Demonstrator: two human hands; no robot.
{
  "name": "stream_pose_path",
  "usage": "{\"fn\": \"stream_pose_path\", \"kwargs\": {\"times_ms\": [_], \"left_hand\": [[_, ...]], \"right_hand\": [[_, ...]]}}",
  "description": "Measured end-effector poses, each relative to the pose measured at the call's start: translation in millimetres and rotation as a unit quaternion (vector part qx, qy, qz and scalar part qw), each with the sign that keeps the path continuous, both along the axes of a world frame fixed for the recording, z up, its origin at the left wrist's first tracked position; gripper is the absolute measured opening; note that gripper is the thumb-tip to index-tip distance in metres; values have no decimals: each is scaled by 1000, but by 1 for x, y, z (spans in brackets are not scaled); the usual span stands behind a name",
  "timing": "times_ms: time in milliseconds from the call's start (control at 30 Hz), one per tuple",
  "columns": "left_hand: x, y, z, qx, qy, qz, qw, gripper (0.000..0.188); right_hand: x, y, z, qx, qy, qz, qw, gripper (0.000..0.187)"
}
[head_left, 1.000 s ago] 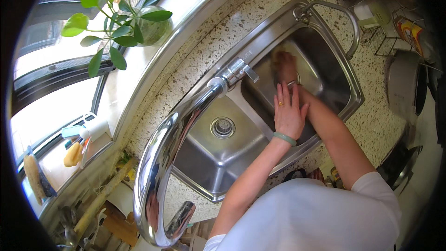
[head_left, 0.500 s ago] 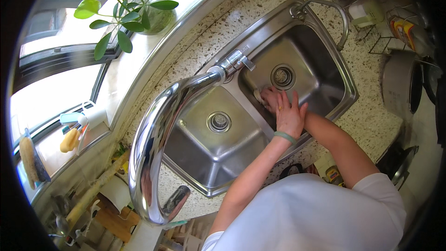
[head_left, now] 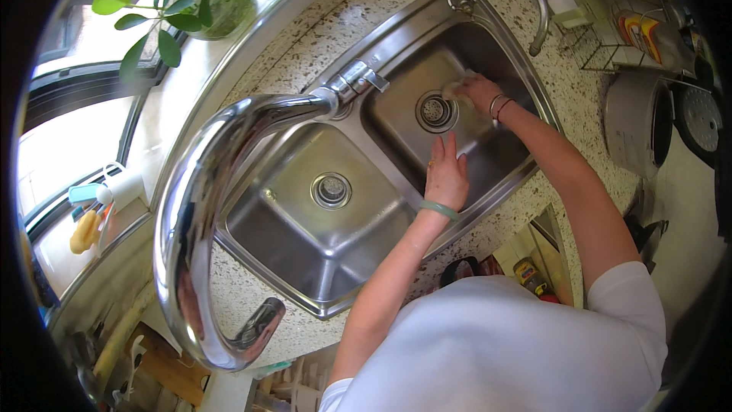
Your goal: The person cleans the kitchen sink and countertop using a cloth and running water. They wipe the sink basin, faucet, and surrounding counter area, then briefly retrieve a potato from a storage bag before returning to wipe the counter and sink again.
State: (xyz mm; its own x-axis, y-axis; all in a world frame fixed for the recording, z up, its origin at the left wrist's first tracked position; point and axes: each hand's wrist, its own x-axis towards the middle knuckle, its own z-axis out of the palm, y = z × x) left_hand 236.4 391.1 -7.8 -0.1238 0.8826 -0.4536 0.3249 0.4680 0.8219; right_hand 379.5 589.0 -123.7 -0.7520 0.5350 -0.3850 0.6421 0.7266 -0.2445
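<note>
Right now, scrubbing the right basin (head_left: 488, 145) of a steel double sink (head_left: 305, 290) set in a speckled worktop (head_left: 305, 53). Right hand (head_left: 479, 90) down on the basin floor just beside the drain (head_left: 435, 111), on its far side, fingers clenched around a pale sponge or cloth (head_left: 456, 88); hard to tell which. Left hand (head_left: 446, 175) resting flat on the near wall of the same basin, on the drain's near side, fingers released and spread, grasping nothing, apparently serving as a brace.

To do this well: keep the pad pressed flat rather than bunched, working in overlapping strokes outward from the drain toward the walls and corners, where residue likely gathers. Keep the left palm planted for balance, but shift it before scrubbing the patch it covers. Mind the small side tap (head_left: 526, 0) arching over the basin beyond the drain, and the large curved faucet (head_left: 198, 183) hanging over the other basin. Bracelets on the right wrist could scrape the steel; best kept lifted.
</note>
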Motion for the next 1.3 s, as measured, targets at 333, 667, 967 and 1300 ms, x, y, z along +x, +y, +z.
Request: {"fn": "stream_pose_path", "kwargs": {"times_ms": [333, 667, 967, 1300], "left_hand": [[-5, -6, 8, 27, -49, 29, 998, 48], [-13, -42, 24, 41, -8, 25, 999, 41], [33, -74, 43, 87, -33, 5, 996, 40], [8, -145, 27, 118, -1, 89, 989, 37]], "right_hand": [[16, -77, -4, -96, -261, 21, 960, 37], [-50, -166, 116, -267, -95, 17, 959, 29], [101, -96, 193, 46, 76, -139, 986, 8], [54, -203, 160, 123, 121, -114, 978, 10]]}}
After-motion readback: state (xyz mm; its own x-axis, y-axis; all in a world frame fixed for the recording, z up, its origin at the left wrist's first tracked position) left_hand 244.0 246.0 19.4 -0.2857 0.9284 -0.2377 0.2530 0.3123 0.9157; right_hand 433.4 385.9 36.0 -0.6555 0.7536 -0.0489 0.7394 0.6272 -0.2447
